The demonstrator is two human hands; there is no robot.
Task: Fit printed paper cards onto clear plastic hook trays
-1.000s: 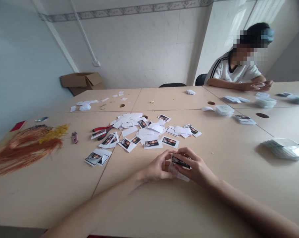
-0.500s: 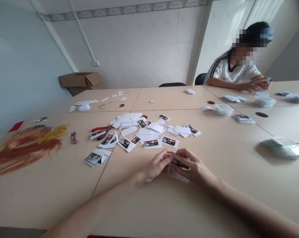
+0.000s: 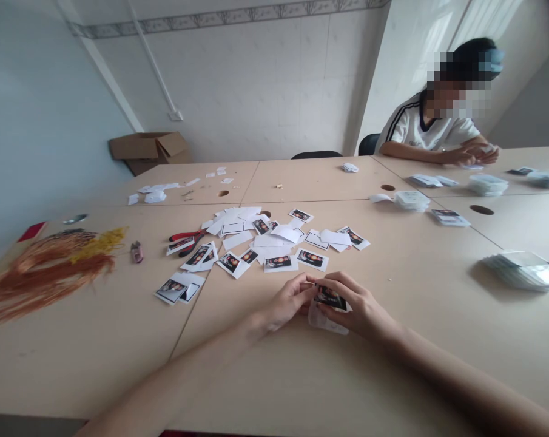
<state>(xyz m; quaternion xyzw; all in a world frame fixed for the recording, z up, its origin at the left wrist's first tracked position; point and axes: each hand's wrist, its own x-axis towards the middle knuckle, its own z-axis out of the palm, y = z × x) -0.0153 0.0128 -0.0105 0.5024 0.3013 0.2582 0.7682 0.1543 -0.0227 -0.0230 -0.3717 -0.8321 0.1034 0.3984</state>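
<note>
Between my two hands, a small black printed card (image 3: 330, 297) is held just above the table. My right hand (image 3: 358, 303) grips its right side, thumb at the lower edge and fingers over the top. My left hand (image 3: 291, 301) pinches at the card's left edge. Under the card is a clear plastic sleeve (image 3: 331, 323), partly hidden by the card and my fingers. Beyond my hands lies a loose pile of white and printed cards, the nearest being a printed card (image 3: 312, 260).
Red-handled pliers (image 3: 183, 238), a small pink tool (image 3: 136, 252) and orange strands (image 3: 60, 270) lie to the left. Stacked clear sleeves (image 3: 524, 270) stand at right. Across the table a person (image 3: 431, 127) handles similar things. A cardboard box (image 3: 147, 149) sits behind.
The printed card in my hands has tilted so more of its face shows. My hands stay nearly in place. The other person's hands have shifted.
</note>
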